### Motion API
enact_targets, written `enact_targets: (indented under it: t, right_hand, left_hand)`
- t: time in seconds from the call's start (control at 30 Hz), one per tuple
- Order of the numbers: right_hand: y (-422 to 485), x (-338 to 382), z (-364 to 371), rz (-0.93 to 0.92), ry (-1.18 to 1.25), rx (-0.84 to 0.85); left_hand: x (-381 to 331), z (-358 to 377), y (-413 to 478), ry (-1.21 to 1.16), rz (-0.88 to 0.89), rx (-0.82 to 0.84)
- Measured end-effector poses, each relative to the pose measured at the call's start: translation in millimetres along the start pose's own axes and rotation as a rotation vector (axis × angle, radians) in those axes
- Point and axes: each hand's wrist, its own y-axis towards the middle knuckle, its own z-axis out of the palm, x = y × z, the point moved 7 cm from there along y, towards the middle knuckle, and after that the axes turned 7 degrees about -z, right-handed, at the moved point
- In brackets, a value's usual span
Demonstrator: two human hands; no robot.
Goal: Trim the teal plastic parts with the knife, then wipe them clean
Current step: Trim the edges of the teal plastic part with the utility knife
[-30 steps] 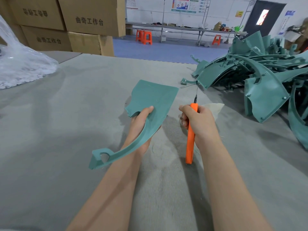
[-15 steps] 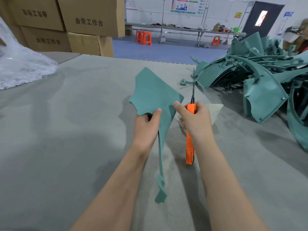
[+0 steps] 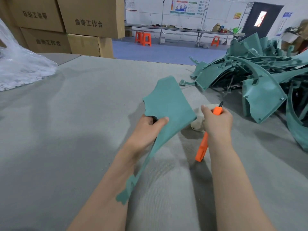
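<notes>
My left hand (image 3: 148, 129) grips a teal plastic part (image 3: 170, 104) by its notched edge, thumb on top. The part has a broad flat panel lifted above the table and a thin curved arm running back along my left forearm. My right hand (image 3: 216, 122) holds an orange-handled knife (image 3: 202, 148) in a fist, handle pointing down toward me, thin blade tilted up and away to the right, clear of the part. A pale wiping cloth (image 3: 198, 125) lies on the table between my hands, partly hidden.
A large heap of teal plastic parts (image 3: 260, 80) fills the right side of the grey felt table (image 3: 66, 130). A clear plastic bag (image 3: 20, 70) lies at far left, with cardboard boxes (image 3: 90, 20) stacked behind. One small teal piece (image 3: 185, 83) lies near the heap.
My left hand has turned the part so its broad panel faces me and its thin arm lies along my forearm. The knife has moved right, away from the part's edge, blade tilting rightward.
</notes>
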Motion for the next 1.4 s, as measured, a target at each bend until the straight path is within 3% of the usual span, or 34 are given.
enact_targets:
  t: [0.2,0.4,0.6,0.73,0.9,1.03,1.13,1.4]
  right_hand:
    - [0.8,10.9,8.4,-0.067,-0.034,0.111]
    - [-11.4,18.4,19.8,-0.236,-0.405,0.272]
    - [0.4,8.8,3.2,-0.202,-0.455,0.133]
    - [2.1,5.5,1.8,-0.189,-0.478,0.16]
    - [-16.3,17.5,30.5,-0.172,-0.234,0.321]
    - [-32.9,26.2,48.4,-0.321,-0.339,0.359]
    - [-40.7,27.9,52.6,-0.409,-0.397,0.329]
    - [-38.6,24.5,46.1,-0.439,-0.416,0.189]
  left_hand:
    - [4.6,-9.6,1.7,0.148,-0.104,0.165]
    - [13.3,-2.7,-0.5,0.215,-0.2,0.344]
    - [17.8,-4.3,0.0,0.188,-0.273,0.395]
    - [4.1,-16.2,5.7,-0.107,-0.196,0.253]
    - [8.9,-38.8,10.5,-0.701,-0.204,-0.145]
    - [15.1,-29.8,10.0,-1.038,-0.273,-0.089]
    - [15.8,-16.6,8.1,-1.07,-0.299,-0.01]
    - [11.4,-4.0,3.0,-1.082,-0.348,0.067]
